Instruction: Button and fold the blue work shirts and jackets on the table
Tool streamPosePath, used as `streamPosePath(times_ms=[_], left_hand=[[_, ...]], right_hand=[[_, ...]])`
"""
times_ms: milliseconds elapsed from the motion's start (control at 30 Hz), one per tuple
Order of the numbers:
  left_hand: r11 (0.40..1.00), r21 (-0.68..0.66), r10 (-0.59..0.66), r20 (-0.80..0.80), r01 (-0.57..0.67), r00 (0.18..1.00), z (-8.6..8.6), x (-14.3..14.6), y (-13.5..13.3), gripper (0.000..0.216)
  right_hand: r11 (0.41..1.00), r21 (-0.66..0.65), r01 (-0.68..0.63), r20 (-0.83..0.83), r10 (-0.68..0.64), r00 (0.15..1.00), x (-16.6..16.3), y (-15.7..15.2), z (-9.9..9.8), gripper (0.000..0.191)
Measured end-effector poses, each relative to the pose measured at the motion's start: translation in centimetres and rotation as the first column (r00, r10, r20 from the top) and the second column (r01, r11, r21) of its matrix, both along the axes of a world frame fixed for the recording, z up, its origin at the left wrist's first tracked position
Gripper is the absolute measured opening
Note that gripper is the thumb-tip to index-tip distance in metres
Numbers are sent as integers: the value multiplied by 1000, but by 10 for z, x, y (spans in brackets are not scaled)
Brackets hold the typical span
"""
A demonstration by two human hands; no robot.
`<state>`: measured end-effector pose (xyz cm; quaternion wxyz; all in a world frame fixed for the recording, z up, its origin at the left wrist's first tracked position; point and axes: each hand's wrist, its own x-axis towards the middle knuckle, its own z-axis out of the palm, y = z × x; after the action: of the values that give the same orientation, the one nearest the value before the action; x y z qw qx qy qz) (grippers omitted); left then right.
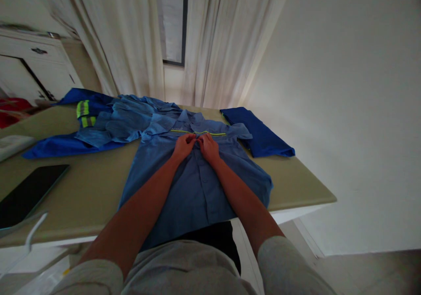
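Observation:
A blue short-sleeved button-up shirt lies spread front side up, collar away from me, its hem hanging over the table's near edge. A thin yellow stripe crosses its chest. My left hand and my right hand meet at the front placket just below that stripe. The fingers of both are pinched on the shirt's front, fingertips close together. Whether a button sits between them is hidden by the fingers.
More blue garments lie heaped at the left, one with a reflective band. Folded dark blue cloth lies at the right, near the wall. A phone and a white cable are on the table at front left.

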<state>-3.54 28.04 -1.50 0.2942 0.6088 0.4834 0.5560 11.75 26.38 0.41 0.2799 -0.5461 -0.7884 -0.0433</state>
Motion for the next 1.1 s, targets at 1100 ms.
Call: streamPosePath(times_ms=[1100], left_hand=[[996,-46,70,-113,-75,991,4,2,-5,22]], right_hand=[[1000,-9,18,-75,-19,997,-4,-5,2,24]])
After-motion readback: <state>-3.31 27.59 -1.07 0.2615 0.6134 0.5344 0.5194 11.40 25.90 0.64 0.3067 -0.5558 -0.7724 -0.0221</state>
